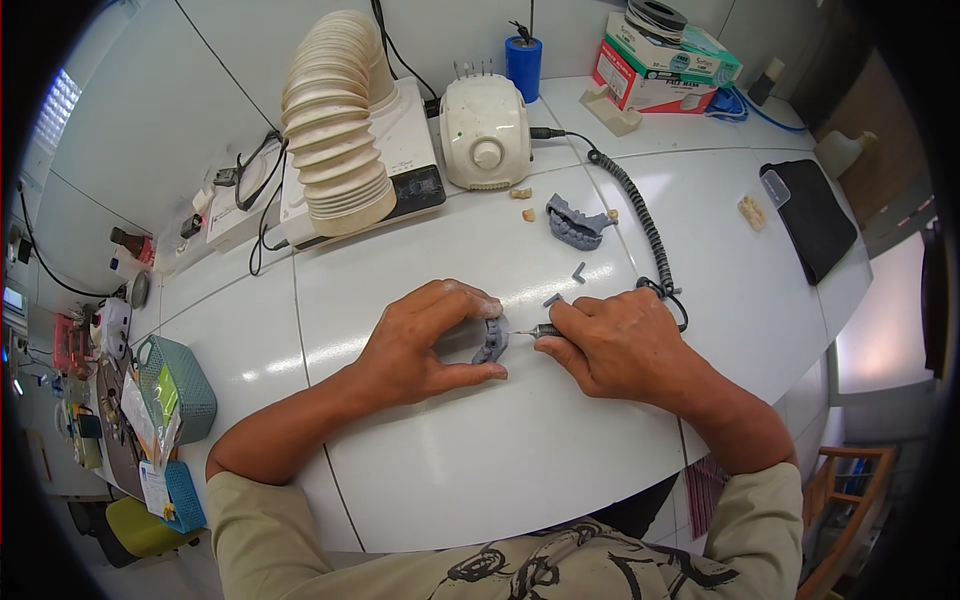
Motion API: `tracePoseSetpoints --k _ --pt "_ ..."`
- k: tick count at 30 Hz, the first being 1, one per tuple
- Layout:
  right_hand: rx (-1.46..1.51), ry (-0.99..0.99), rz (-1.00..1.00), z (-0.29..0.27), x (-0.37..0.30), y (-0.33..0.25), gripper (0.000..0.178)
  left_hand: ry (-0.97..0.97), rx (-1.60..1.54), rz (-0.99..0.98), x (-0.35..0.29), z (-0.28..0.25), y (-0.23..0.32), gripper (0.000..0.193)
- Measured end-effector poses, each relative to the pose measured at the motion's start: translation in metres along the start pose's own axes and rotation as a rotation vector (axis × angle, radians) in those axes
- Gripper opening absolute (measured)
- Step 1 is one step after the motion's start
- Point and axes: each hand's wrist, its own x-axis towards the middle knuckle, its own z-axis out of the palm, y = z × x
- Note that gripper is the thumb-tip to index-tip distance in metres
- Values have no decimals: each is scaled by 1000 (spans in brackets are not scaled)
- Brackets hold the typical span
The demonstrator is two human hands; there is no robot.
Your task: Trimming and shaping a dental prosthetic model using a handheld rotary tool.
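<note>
My left hand (415,345) grips a small grey dental model (490,345) between thumb and fingers, just above the white table. Closed around a dental handpiece (545,330) is my right hand (635,345); the thin bur at its tip points left and reaches the model's right side, though contact is too fine to tell. Pale dust coats my left fingertips. Beyond the right hand lie two small grey offcuts (579,272) and a larger grey dental model (575,228). Two tooth-coloured pieces (521,192) rest farther back.
A coiled cord (640,200) runs from the white motor unit (485,135) to the right hand. Back left, a ribbed suction hose (335,130) overhangs its box. A black pouch (808,220) lies right; boxes (660,75) stand behind. At left are baskets (200,385).
</note>
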Motion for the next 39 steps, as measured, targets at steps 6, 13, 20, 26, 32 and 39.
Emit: tracePoseSetpoints --k 6,13,20,26,32,39 --pt "5 9 5 0 0 0 43 2 2 -3 -1 1 -1 61" --pt "6 0 16 -1 0 0 42 -3 0 2 0 1 0 62" --pt "81 151 2 -14 -2 7 30 18 -54 32 -3 2 -4 65" --pt "96 310 14 -7 -5 13 48 25 -137 13 -3 3 -2 64" --pt "159 209 -75 -3 -2 0 30 -2 -157 -9 -3 0 -2 65" --pt "88 114 -54 2 -1 -9 21 -84 -154 -17 -2 0 0 62"
